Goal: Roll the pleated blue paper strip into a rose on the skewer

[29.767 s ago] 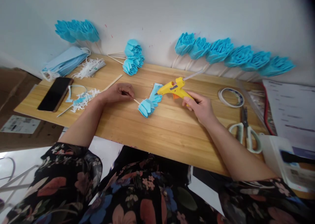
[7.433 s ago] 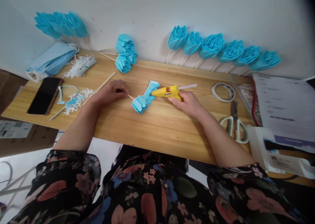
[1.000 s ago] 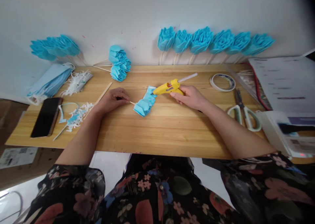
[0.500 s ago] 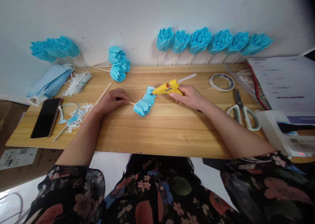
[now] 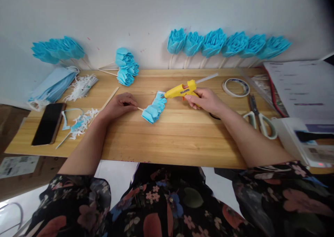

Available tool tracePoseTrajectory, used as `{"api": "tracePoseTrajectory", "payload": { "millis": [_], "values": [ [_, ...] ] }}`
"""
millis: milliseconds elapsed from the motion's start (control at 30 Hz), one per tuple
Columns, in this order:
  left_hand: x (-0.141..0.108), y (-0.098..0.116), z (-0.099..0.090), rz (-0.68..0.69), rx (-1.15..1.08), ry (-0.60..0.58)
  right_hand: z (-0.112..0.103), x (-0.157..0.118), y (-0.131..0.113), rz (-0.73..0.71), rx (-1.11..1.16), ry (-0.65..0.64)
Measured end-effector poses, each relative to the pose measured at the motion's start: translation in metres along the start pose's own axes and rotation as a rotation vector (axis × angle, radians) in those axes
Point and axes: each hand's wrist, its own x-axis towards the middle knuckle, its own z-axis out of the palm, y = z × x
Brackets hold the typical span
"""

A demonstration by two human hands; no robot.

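My left hand [image 5: 122,105] pinches a thin wooden stick [image 5: 140,108] whose other end runs into a pleated blue flower piece [image 5: 153,112] lying on the wooden table. A flat strip end of this piece reaches up and away from me. My right hand [image 5: 205,99] is wrapped round the handle of a yellow glue gun [image 5: 181,90]. The gun's nozzle points left, at the upper part of the blue piece; whether it touches cannot be told. A clear glue stick [image 5: 207,78] juts out of the gun's back.
Blue flowers on sticks [image 5: 212,43] lean on the wall; more lie left [image 5: 126,66]. Masks [image 5: 53,84], white straps [image 5: 82,87], a phone [image 5: 48,124] and scraps [image 5: 79,124] are at left. Tape [image 5: 236,88], scissors [image 5: 258,117], papers [image 5: 294,87] and a white box [image 5: 289,136] are at right.
My right hand and the glue gun have shifted slightly right, and the gun's back end and glue stick have risen. My left hand keeps its hold on the stick, nearly still.
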Motion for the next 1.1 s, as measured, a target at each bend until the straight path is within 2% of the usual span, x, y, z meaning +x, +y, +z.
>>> {"api": "tracePoseTrajectory", "payload": {
  "millis": [433, 567, 800, 1100],
  "values": [
    [0.000, 0.000, -0.001, -0.002, -0.005, -0.005, 0.008, 0.002, -0.006, -0.123, -0.252, -0.012],
    [-0.001, -0.001, 0.000, -0.013, -0.005, 0.009, 0.000, 0.002, -0.004, -0.082, -0.195, -0.042],
    [0.000, 0.001, -0.001, -0.025, -0.008, 0.009, -0.004, -0.002, -0.008, -0.030, -0.065, 0.026],
    [0.000, 0.001, -0.002, -0.010, -0.011, -0.009, 0.004, -0.002, -0.009, -0.090, -0.075, -0.106]
  ]
}}
